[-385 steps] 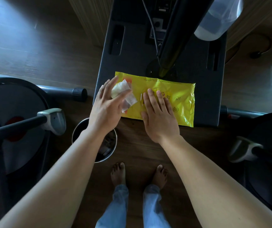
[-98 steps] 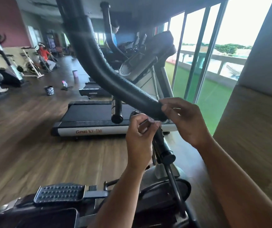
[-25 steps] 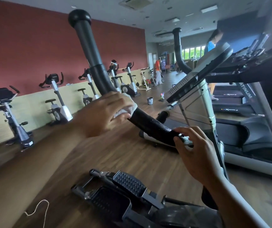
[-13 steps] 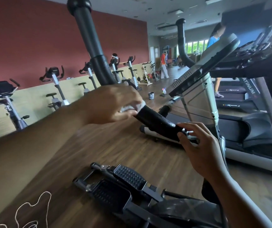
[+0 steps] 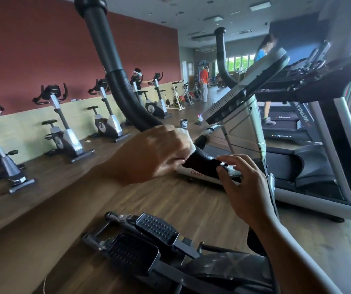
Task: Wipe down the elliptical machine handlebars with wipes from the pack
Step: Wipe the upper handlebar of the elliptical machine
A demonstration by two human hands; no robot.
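Our left hand (image 5: 153, 154) was clenched round the near handlebar (image 5: 125, 96) of the elliptical, low on its black foam sleeve, where the bar bends down toward us. A white wipe (image 5: 185, 134) lay trapped between our palm and the foam, and only a crumpled edge of it showed past our knuckles. Just below, our right hand (image 5: 242, 187) held the bottom end of the same sleeve, thumb underneath and fingers curled over the top. The two hands were near each other but apart, with a short stretch of bare foam between them. The bar rose up and to the left from our grip to a rounded cap at the top edge of view. The far handlebar (image 5: 220, 52) stood upright behind the grey console (image 5: 248, 88). A ribbed pedal (image 5: 156, 228) sat below our arms over the wooden floor (image 5: 176, 200). Exercise bikes (image 5: 64, 128) lined the red wall on the left, a treadmill (image 5: 310, 124) stood on the right, and a small patterned cup (image 5: 184, 123) sat on the floor further back. Several people stood among the machines in the distance.
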